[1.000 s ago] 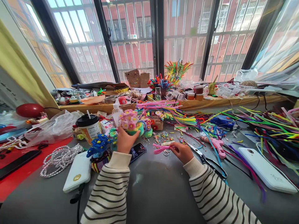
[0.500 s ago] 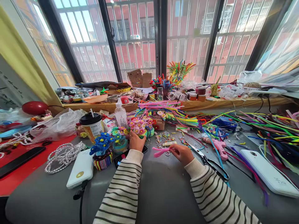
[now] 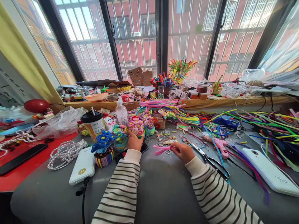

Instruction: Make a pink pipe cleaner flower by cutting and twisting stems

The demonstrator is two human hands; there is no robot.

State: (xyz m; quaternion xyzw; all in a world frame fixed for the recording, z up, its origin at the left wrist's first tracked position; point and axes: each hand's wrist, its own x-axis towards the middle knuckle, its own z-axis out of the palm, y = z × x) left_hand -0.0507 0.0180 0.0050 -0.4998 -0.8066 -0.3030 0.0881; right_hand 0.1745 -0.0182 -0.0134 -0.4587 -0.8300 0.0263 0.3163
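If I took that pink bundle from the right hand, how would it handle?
The pink bundle looks light: the right hand pinches just one end. It's probably somewhat stiff, jutting out fairly straight; its loose end could splay.

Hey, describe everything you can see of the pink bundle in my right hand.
The pink bundle is a small tuft of thin, bright pink strands that look soft and fuzzy. One end is pinched in your right hand; the other spreads loosely toward the left. It lies roughly level over the gray table, just in front of a pale tube. Whether it touches the table is unclear.
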